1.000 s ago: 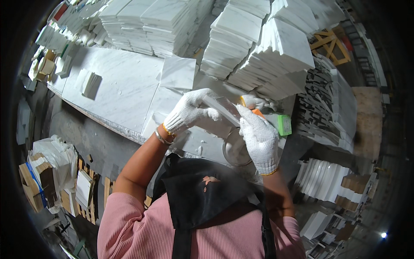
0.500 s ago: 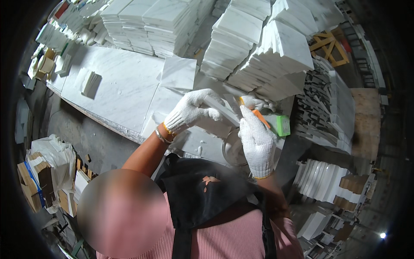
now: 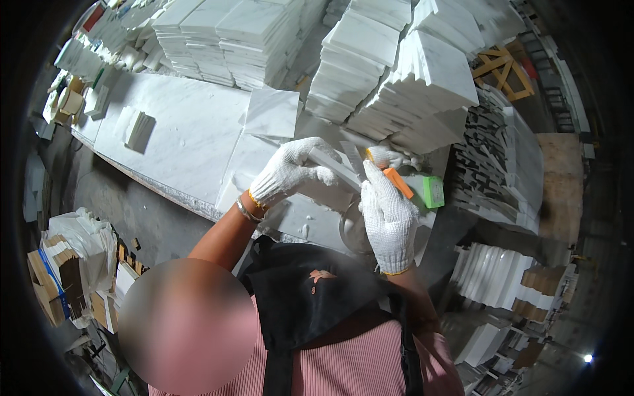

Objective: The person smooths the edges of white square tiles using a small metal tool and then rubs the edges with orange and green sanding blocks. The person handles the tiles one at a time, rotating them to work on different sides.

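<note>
My left hand [image 3: 287, 173], in a white knit glove, grips a white marble tile [image 3: 333, 170] held tilted with its narrow edge upward. Close by, my right hand [image 3: 389, 221], gloved likewise, has its fingers closed on a thin, flat grey piece [image 3: 353, 158] beside that edge; its exact kind is unclear. An orange block [image 3: 398, 183] sits against the right side of my right hand, and a green block [image 3: 433, 192] lies farther right. Behind the fingers rests a loose white glove [image 3: 397, 158] with a yellow cuff. Partly hidden by my right hand is a round container [image 3: 353, 231].
Tall stacks of marble tiles [image 3: 254, 33] and another leaning stack [image 3: 422, 72] stand at the back of the marble-topped table [image 3: 178, 125]. A single tile [image 3: 272, 112] lies beyond my left hand. Stacked strips [image 3: 492, 158] fill the right side.
My right hand has shifted slightly left and down along the tile's edge, with the thin grey piece moving along. My left hand and the tile stay nearly still.
</note>
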A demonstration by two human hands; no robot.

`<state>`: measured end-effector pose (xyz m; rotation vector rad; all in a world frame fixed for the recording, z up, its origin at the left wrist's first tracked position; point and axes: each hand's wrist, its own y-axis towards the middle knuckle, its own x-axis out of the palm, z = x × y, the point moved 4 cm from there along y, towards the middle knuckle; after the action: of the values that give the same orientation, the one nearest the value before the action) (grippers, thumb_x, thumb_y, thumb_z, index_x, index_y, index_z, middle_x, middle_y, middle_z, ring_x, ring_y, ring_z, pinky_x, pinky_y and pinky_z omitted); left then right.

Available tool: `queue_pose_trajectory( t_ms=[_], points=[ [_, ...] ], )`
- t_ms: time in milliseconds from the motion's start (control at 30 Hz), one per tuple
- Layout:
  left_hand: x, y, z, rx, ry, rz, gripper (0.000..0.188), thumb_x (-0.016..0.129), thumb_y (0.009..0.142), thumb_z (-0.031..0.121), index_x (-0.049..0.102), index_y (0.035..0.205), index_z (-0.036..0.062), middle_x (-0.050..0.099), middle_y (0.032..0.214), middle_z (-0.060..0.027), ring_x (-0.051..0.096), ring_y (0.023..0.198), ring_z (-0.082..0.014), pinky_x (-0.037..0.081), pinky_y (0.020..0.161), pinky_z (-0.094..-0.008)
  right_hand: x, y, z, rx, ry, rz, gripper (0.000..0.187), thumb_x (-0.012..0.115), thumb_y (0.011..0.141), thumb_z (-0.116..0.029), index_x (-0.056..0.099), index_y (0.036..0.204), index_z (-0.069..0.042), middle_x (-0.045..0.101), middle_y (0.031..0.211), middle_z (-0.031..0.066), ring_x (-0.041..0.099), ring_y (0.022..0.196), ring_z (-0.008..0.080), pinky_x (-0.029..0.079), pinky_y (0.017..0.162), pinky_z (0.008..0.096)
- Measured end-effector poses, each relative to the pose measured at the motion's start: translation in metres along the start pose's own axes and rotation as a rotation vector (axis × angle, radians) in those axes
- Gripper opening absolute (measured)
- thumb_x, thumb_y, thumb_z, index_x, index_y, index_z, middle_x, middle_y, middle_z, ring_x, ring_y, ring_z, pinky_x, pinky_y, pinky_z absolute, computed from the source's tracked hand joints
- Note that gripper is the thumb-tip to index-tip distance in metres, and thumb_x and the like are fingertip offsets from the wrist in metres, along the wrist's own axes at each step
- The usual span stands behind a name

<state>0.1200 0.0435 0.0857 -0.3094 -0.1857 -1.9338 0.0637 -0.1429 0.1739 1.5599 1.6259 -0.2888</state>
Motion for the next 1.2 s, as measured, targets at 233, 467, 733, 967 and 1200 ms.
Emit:
queue_pose_trajectory(
  t_ms=[233, 467, 733, 967, 1200],
  points=[
    [0.000, -0.002, 0.001, 0.008, 0.014, -0.007, 0.036, 0.090, 0.073, 0.017, 0.073, 0.101, 0.0008, 0.071, 0.100, -0.0046, 0.067, 0.088, -0.0117, 0.055, 0.075, -0.0276, -0.011, -0.009, 0.001, 0.095, 0.090, -0.029, 0.033, 0.066, 0.097, -0.002, 0.069, 0.130, 0.000, 0.068, 0.080, 0.0064, 0.060, 0.065, 0.0089, 0.051, 0.062, 0.0262],
    [-0.002, -0.001, 0.004, 0.107, 0.078, -0.018, 0.033, 0.089, 0.075, 0.018, 0.075, 0.099, 0.0016, 0.070, 0.102, -0.0047, 0.066, 0.094, -0.0112, 0.054, 0.080, -0.0281, 0.008, -0.008, -0.015, 0.037, 0.076, -0.058, 0.034, 0.071, 0.093, -0.005, 0.069, 0.126, 0.001, 0.075, 0.094, 0.0128, 0.073, 0.075, 0.0192, 0.056, 0.068, 0.0309],
    [-0.002, -0.002, 0.000, 0.039, 0.087, 0.005, 0.037, 0.090, 0.075, 0.017, 0.073, 0.103, 0.0002, 0.070, 0.103, -0.0042, 0.066, 0.092, -0.0117, 0.054, 0.079, -0.0284, -0.019, -0.018, 0.006, 0.254, 0.138, -0.003, 0.030, 0.068, 0.096, -0.005, 0.070, 0.124, 0.002, 0.076, 0.089, 0.0136, 0.072, 0.068, 0.0162, 0.056, 0.064, 0.0303],
    [0.000, -0.003, 0.003, -0.044, 0.010, -0.008, 0.035, 0.088, 0.078, 0.019, 0.073, 0.106, 0.0025, 0.070, 0.103, -0.0024, 0.066, 0.091, -0.0102, 0.054, 0.079, -0.0285, 0.006, -0.002, -0.011, 0.002, 0.049, -0.019, 0.032, 0.071, 0.093, -0.004, 0.070, 0.125, 0.001, 0.076, 0.092, 0.0144, 0.074, 0.075, 0.0234, 0.058, 0.070, 0.0324],
    [-0.004, 0.009, 0.007, -0.035, 0.140, -0.083, 0.046, 0.086, 0.083, 0.021, 0.067, 0.119, 0.0003, 0.071, 0.104, -0.0024, 0.066, 0.094, -0.0113, 0.054, 0.083, -0.0292, -0.033, -0.018, 0.013, 0.530, 0.466, 0.015, 0.036, 0.062, 0.099, -0.001, 0.065, 0.135, -0.001, 0.072, 0.098, 0.0062, 0.066, 0.080, 0.0075, 0.055, 0.072, 0.0218]
  ],
)
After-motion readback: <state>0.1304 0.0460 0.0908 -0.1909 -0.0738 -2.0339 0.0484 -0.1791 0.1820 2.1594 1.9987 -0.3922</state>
